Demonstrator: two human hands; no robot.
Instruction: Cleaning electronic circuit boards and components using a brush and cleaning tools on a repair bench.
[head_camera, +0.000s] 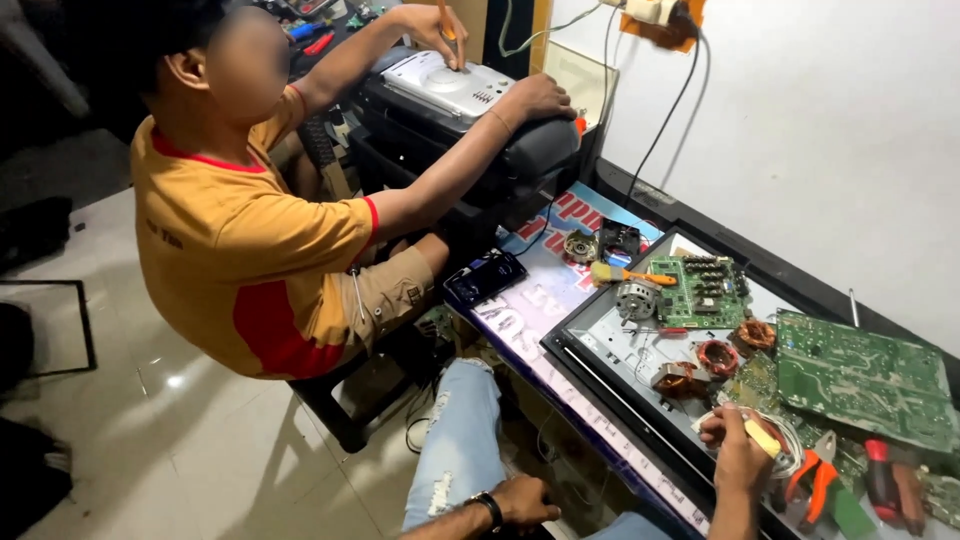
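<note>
Here, right hand (742, 450) grips a pale tool (762, 437) — left hand (522, 500) on knee.

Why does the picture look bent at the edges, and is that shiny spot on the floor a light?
Head view: the wide lens bows straight lines, so the table edge and wall curve. The pale spot on the floor tiles is glare, probably from a light overhead. The co-worker's face is blurred. The right hand holding a small yellowish tool is sharp; the left hand rests low on the knee, dimmer.
</note>
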